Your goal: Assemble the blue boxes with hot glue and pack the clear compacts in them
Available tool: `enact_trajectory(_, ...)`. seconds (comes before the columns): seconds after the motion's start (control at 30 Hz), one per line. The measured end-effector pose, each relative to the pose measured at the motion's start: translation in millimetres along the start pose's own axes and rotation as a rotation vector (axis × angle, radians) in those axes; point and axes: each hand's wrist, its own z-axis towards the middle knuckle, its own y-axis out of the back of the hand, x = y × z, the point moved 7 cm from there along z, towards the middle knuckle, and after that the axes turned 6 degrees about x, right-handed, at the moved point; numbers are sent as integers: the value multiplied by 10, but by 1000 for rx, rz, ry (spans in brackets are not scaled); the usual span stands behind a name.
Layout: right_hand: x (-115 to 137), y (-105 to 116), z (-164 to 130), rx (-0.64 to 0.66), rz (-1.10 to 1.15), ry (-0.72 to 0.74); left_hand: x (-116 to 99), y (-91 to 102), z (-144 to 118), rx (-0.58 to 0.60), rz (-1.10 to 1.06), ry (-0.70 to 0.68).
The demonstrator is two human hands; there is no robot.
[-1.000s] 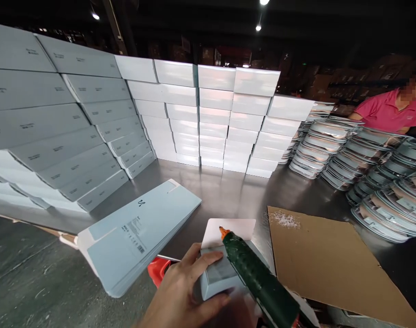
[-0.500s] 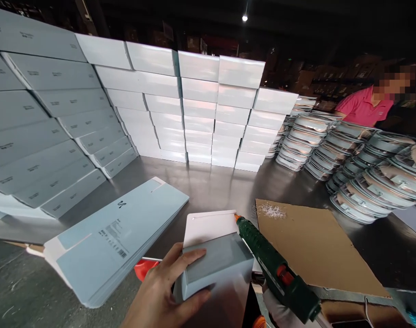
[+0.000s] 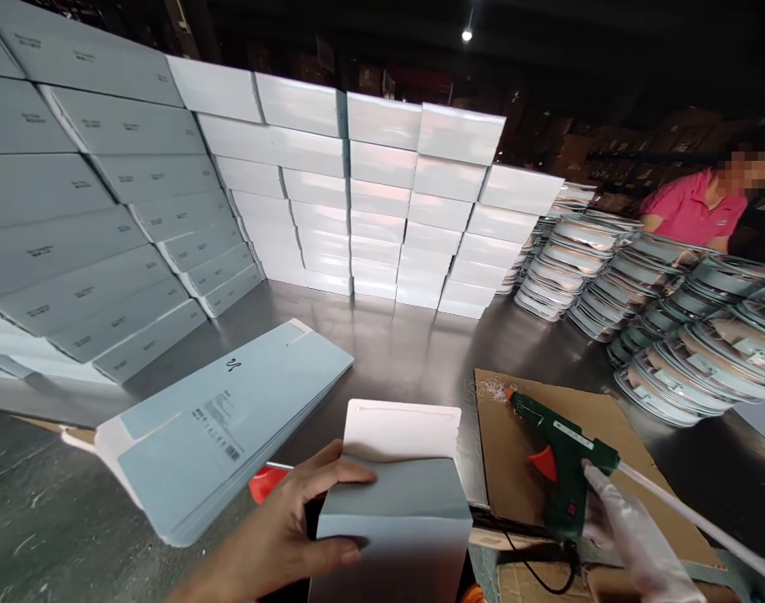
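I am remotely holding a pale box [image 3: 408, 494] with the left hand [image 3: 295, 517] as the gloved right hand [image 3: 626, 521], its grip unclear, is touching a green glue gun [image 3: 567, 456].

You can read no words. Over the bench's [image 3: 388, 352] near edge, at left, the flat cartons [image 3: 323, 356] bear a squiggle logo [image 3: 233, 364], fine print [image 3: 218, 410], symbols and a barcode [image 3: 233, 451]; print on the boxes [image 3: 150, 180] stacked at left and your glue gun's [image 3: 562, 469] label [image 3: 572, 434] is illegible.
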Motion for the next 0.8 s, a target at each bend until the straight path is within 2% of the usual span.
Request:
enact_trajectory(0.07, -36, 79, -106, -88, -54, -36, -22, -6, 7, 10, -6, -12)
enact_trajectory(0.13, 39, -83, -246, -97, -10, -4, -63, -11, 30, 22, 0, -20)
enact_trajectory(0.17, 132, -283, -307, -19, 61, 61, -90, -23, 47, 30, 5, -28)
enact_trajectory(0.2, 244, -550, -365, 122, 149, 132, -119, -45, 64, 39, 4, -40)
enact_trajectory(0.27, 489, -1124, -522, 499, 332, 277, -170, -121, 93, 44, -48, -63)
enact_trajectory(0.3, 579, -1326, -599, 624, 393, 335, -189, -165, 101, 24, -104, -76)
enact_trajectory(0.37, 668, -1504, -682, 672, 423, 445, -215, -226, 96, -87, -285, -116)
enact_trajectory(0.43, 677, -1484, -711, 591, 340, 551, -226, -238, 61, -255, -490, -179)
enact_trajectory(0.5, 669, -1426, -738, 556, 169, 627, -257, -240, 34, -337, -589, -234)
enact_trajectory(0.57, 694, -1378, -760, 567, -1, 693, -332, -246, 50, -278, -531, -260)
enact_trajectory(0.63, 762, -1345, -775, 596, -86, 760, -419, -250, 88, -153, -405, -279)
enact_trajectory(0.7, 826, -1330, -772, 630, -101, 802, -484, -225, 122, -66, -324, -313)
enact_trajectory(0.8, 831, -1322, -753, 680, -81, 838, -509, -147, 173, -10, -328, -325)
